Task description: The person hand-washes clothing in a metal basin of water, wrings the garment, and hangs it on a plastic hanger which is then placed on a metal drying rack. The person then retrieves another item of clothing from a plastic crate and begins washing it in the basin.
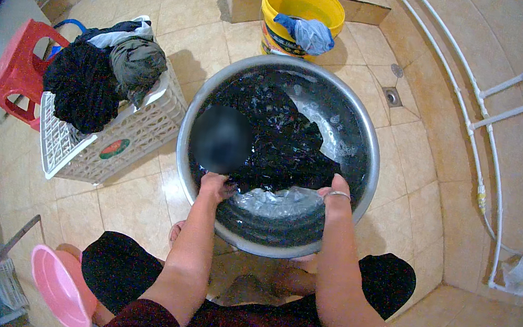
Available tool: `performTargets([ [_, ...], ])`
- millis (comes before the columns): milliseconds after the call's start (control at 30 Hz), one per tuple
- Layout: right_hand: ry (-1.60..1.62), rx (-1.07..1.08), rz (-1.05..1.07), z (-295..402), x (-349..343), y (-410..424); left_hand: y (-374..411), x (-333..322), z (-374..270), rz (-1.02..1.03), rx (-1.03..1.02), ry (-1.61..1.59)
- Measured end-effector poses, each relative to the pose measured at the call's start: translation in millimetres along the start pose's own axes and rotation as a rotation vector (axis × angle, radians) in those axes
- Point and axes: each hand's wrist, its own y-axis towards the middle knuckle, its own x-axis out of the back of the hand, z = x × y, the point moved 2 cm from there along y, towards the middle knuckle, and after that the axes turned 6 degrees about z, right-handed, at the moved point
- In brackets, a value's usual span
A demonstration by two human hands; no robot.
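Observation:
A large round metal basin (264, 249) stands on the floor before me, with dark water and some foam in it. A wet black cloth or garment (280, 141) is spread across the water. My left hand (217, 186) grips its lower left edge at the basin's near left side; a blurred round patch covers what lies just above that hand. At the near right, my right hand (337, 191) pinches the right end of the black cloth and has a bracelet or band at the wrist.
Left of the basin, a white plastic basket (145, 128) holds dark clothes (86, 81), beside a red plastic stool (23, 62). Behind the basin stands a yellow bucket (305, 5) with a blue cloth over its rim. A pink basin (58, 285) lies lower left; white pipes (493, 157) run along the right wall.

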Motion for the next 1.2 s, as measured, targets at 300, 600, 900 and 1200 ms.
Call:
performTargets([
  [300,-0.546,0.978,0.194,69,-56,-4,68,-3,-73,-0.021,-0.998,0.716],
  [600,-1.441,0.748,0.391,-37,-42,10,-2,-53,-48,0.036,-0.682,1.042],
  [900,-1.087,0.019,0.499,-121,5,103,26,-27,47,0.499,-0.045,1.471],
  [1200,-1.607,0.284,0.699,23,-18,15,-63,-74,-151,0.379,-0.718,1.377],
])
